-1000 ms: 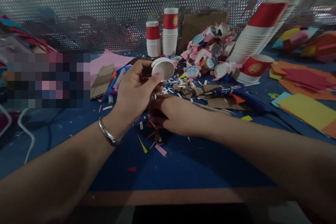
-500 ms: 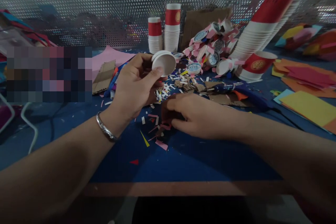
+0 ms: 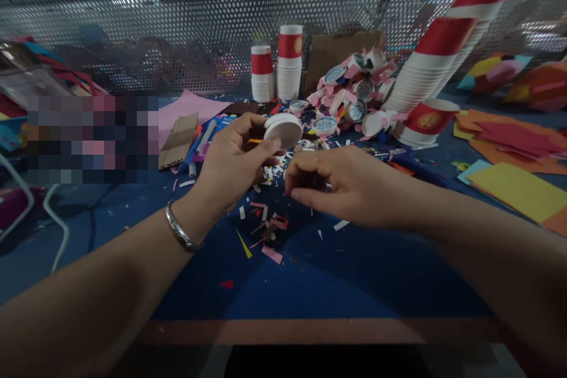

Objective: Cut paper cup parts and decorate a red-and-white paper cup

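My left hand point(image 3: 230, 162), with a metal bracelet on its wrist, grips a small white paper cup point(image 3: 283, 129) on its side, its round base turned toward me. Just right of it my right hand point(image 3: 336, 183) hovers above the blue table point(image 3: 310, 271) with fingers pinched together; what they hold is too small to make out. Under both hands lies a scatter of paper scraps point(image 3: 268, 230), pink, white, yellow and red.
Two stacks of red-and-white cups point(image 3: 277, 65) stand at the back by a perforated metal screen. A heap of decorated cup pieces point(image 3: 349, 91) lies right of them, beside a long leaning cup stack point(image 3: 443, 47). Coloured paper sheets point(image 3: 514, 153) lie right, cardboard point(image 3: 179, 139) and pens left.
My right hand has lifted off the scrap pile and moved right and up, fingers pinched. My left hand has stayed put with the cup.
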The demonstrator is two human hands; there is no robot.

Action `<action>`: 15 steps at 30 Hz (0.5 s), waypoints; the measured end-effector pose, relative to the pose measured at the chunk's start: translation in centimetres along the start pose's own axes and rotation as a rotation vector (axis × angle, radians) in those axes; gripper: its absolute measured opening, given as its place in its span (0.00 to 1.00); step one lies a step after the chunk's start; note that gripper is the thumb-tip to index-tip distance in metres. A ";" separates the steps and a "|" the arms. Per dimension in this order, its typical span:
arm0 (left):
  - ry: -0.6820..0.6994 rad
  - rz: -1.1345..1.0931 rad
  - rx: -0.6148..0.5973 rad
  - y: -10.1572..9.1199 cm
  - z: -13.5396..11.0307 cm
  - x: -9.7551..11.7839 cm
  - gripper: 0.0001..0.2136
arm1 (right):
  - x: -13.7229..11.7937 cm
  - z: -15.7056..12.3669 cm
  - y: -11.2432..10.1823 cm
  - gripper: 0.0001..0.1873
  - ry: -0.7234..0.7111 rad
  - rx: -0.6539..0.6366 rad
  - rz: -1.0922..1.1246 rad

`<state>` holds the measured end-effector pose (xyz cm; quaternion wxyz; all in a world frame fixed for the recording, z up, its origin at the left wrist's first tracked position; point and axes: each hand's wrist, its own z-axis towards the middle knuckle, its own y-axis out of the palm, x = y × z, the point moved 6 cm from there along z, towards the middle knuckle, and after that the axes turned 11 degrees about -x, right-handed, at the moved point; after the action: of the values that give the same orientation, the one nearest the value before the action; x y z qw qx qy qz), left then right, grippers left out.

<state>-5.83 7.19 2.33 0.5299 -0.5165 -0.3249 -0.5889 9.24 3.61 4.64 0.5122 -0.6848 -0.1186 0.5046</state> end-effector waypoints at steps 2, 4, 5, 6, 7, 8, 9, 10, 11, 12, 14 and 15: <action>-0.045 0.021 -0.058 0.3 -0.1 -0.1 0.10 | -0.1 -0.7 -1.4 0.04 -0.009 0.059 0.094; -0.044 0.060 -0.125 0.7 -0.2 0.0 0.10 | 0.1 -1.5 -2.8 0.03 -0.004 0.126 0.153; -0.031 0.096 -0.155 1.0 -0.2 0.2 0.10 | 0.4 -1.8 -3.3 0.02 0.003 0.155 0.160; -0.019 0.141 -0.185 1.2 -0.2 0.4 0.09 | 0.7 -2.2 -3.8 0.02 0.012 0.183 0.160; -0.009 0.191 -0.213 1.4 -0.2 0.5 0.08 | 1.0 -2.4 -4.2 0.03 0.025 0.203 0.154; -0.003 0.232 -0.237 1.6 -0.2 0.6 0.08 | 1.4 -2.6 -4.5 0.04 0.036 0.218 0.148; 0.000 0.261 -0.258 1.7 -0.3 0.8 0.07 | 1.8 -2.7 -4.7 0.05 0.049 0.221 0.146; 0.002 0.277 -0.276 1.9 -0.3 0.8 0.07 | 2.2 -2.8 -4.8 0.06 0.056 0.222 0.147; 0.006 0.289 -0.286 1.9 -0.4 1.0 0.06 | 2.4 -2.8 -4.9 0.07 0.058 0.219 0.147; 0.014 0.306 -0.288 1.9 -0.5 1.1 0.06 | 2.5 -2.7 -4.9 0.07 0.053 0.213 0.146; 0.043 0.368 -0.287 2.0 -0.8 1.5 0.05 | 2.5 -2.5 -4.8 0.06 0.030 0.201 0.147; 0.059 0.407 -0.291 2.0 -0.9 1.7 0.06 | 2.4 -2.5 -4.7 0.06 0.017 0.191 0.150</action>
<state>-3.99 5.43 3.38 0.5669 -0.6247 -0.1105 -0.5255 14.04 5.95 7.05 0.5369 -0.6441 -0.0139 0.5447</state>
